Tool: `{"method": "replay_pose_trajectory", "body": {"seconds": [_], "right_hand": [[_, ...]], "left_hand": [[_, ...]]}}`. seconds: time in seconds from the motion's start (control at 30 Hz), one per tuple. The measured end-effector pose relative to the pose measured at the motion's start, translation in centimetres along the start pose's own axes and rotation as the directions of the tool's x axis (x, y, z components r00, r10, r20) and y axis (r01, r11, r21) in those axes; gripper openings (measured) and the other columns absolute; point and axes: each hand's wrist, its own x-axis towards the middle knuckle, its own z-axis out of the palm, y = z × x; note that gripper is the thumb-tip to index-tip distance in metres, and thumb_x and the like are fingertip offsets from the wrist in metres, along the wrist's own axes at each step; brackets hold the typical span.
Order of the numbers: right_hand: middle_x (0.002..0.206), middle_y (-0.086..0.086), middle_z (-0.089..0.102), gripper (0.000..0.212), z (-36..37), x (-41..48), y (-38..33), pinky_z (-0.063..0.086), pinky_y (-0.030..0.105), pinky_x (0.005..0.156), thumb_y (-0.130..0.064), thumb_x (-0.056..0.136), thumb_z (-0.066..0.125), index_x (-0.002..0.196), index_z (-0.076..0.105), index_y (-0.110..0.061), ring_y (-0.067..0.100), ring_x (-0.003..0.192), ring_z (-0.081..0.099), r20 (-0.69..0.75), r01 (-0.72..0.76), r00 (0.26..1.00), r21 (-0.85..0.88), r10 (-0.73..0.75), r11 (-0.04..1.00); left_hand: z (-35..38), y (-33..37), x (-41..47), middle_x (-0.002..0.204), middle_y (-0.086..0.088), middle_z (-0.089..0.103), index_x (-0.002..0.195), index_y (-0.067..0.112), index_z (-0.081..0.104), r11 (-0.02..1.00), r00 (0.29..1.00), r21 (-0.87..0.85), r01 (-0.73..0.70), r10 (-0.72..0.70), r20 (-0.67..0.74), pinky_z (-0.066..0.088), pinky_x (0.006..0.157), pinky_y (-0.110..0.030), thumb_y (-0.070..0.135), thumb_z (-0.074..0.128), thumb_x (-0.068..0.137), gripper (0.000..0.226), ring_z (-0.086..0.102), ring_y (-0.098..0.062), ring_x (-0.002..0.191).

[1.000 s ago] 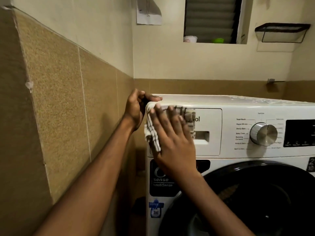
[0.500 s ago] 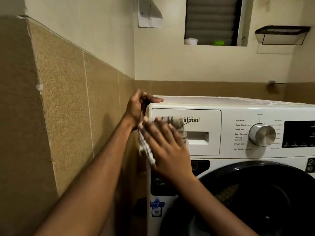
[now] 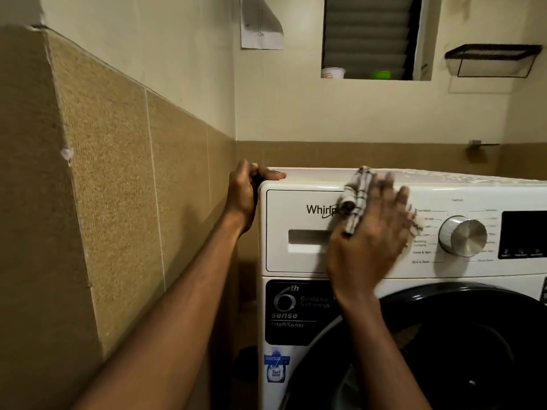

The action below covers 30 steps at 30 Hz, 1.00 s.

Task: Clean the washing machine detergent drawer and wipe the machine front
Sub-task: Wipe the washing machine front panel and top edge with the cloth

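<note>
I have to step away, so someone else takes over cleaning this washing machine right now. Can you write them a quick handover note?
The left hand grips the top left corner of the washing machine, steadying it.
The right hand presses the cloth flat against the upper front, between the detergent drawer and the dial.
Done: the wipe of the front is under way. The detergent drawer is closed, and whether its inside is clean cannot be told.
Left, probably: check the drawer, then wipe around the dial, the display and the door.
</note>
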Motion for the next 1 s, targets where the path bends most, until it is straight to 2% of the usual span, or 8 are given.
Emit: {"method": "replay_pose_trajectory", "body": {"seconds": [0.13, 0.2, 0.33, 0.43, 0.53, 0.67, 0.9, 1.0], "right_hand": [[0.163, 0.002, 0.017, 0.066, 1.0, -3.1, -1.9, 0.001, 0.039, 0.122, -0.041, 0.095, 0.039, 0.155, 0.024, -0.018, 0.021, 0.152, 0.007, 0.250, 0.599, 0.783, -0.053, -0.570, 0.799], [0.163, -0.003, 0.018, 0.064, 0.6, -2.8, 0.0, 0.008, 0.039, 0.122, -0.043, 0.096, 0.038, 0.155, 0.025, -0.023, 0.018, 0.152, 0.009, 0.297, 0.690, 0.702, -0.059, -0.648, 0.721], [0.164, -0.004, 0.014, 0.066, -1.8, 1.3, 4.3, 0.011, 0.047, 0.121, -0.048, 0.095, 0.026, 0.157, 0.020, -0.025, 0.018, 0.151, 0.009, 0.222, 0.206, 0.958, -0.084, -0.183, 0.975], [0.165, -0.006, 0.008, 0.069, -2.0, 3.1, 3.8, 0.005, 0.046, 0.122, -0.050, 0.095, 0.027, 0.157, 0.013, -0.025, 0.017, 0.151, 0.002, 0.136, -0.053, 0.988, -0.134, 0.071, 0.990], [0.165, -0.004, 0.000, 0.071, -0.8, 0.9, 0.2, -0.001, 0.042, 0.121, -0.051, 0.096, 0.027, 0.158, 0.006, -0.025, 0.018, 0.152, -0.005, 0.260, 0.220, 0.947, -0.104, -0.187, 0.970], [0.165, -0.006, 0.002, 0.070, -0.3, -2.5, 0.0, -0.003, 0.038, 0.122, -0.043, 0.094, 0.035, 0.158, 0.009, -0.027, 0.016, 0.152, -0.005, 0.423, 0.666, 0.684, -0.031, -0.594, 0.745], [0.163, -0.010, -0.016, 0.071, -2.9, 2.2, 3.6, -0.006, 0.042, 0.122, -0.055, 0.094, 0.017, 0.156, -0.008, -0.030, 0.013, 0.150, -0.016, 0.299, 0.040, 0.954, -0.153, 0.008, 0.987], [0.164, -0.001, -0.016, 0.072, -1.5, -1.6, 0.7, -0.008, 0.048, 0.121, -0.054, 0.097, 0.022, 0.156, -0.006, -0.022, 0.022, 0.150, -0.014, 0.337, 0.230, 0.923, -0.090, -0.187, 0.969]], "left_hand": [[-0.2, -0.1, 0.1, 0.069, -0.010, 0.073, 0.048, 0.014, 0.069, 0.999, 1.000, -0.034, 0.004, -0.003, 0.019, 0.050, 0.093, -0.038, 0.022, 0.022, 0.098, 0.069, 0.068, -0.023, 0.083], [-0.2, -0.3, 0.0, 0.070, -0.010, 0.073, 0.048, 0.014, 0.069, 0.998, 1.000, -0.057, -0.001, 0.001, 0.014, 0.049, 0.097, -0.040, 0.021, 0.023, 0.097, 0.067, 0.067, -0.026, 0.087], [0.2, -0.4, 0.0, 0.067, -0.008, 0.072, 0.046, 0.014, 0.067, 0.997, 1.000, -0.083, -0.002, 0.000, -0.023, 0.047, 0.094, -0.039, 0.019, 0.024, 0.096, 0.066, 0.064, -0.026, 0.085], [0.4, -0.6, 0.0, 0.068, -0.010, 0.072, 0.047, 0.013, 0.065, 0.995, 0.999, -0.096, -0.008, 0.003, -0.052, 0.048, 0.092, -0.039, 0.021, 0.025, 0.096, 0.065, 0.064, -0.025, 0.082], [0.4, -0.7, 0.1, 0.065, -0.010, 0.070, 0.046, 0.012, 0.065, 0.993, 0.998, -0.114, -0.014, 0.006, -0.064, 0.049, 0.091, -0.038, 0.019, 0.026, 0.096, 0.064, 0.065, -0.026, 0.079], [0.4, -0.7, 0.1, 0.068, -0.012, 0.071, 0.047, 0.010, 0.066, 0.991, 0.999, -0.131, -0.003, -0.003, -0.045, 0.050, 0.094, -0.039, 0.020, 0.026, 0.094, 0.063, 0.066, -0.029, 0.085], [0.7, -0.3, -0.3, 0.065, -0.006, 0.071, 0.045, 0.015, 0.066, 0.998, 0.998, -0.069, -0.011, 0.007, -0.058, 0.048, 0.094, -0.040, 0.021, 0.024, 0.097, 0.067, 0.064, -0.029, 0.089], [0.6, -0.2, -0.2, 0.064, -0.006, 0.071, 0.045, 0.014, 0.066, 0.997, 0.998, -0.074, 0.004, -0.008, -0.056, 0.047, 0.095, -0.040, 0.020, 0.025, 0.096, 0.067, 0.064, -0.029, 0.089]]}}
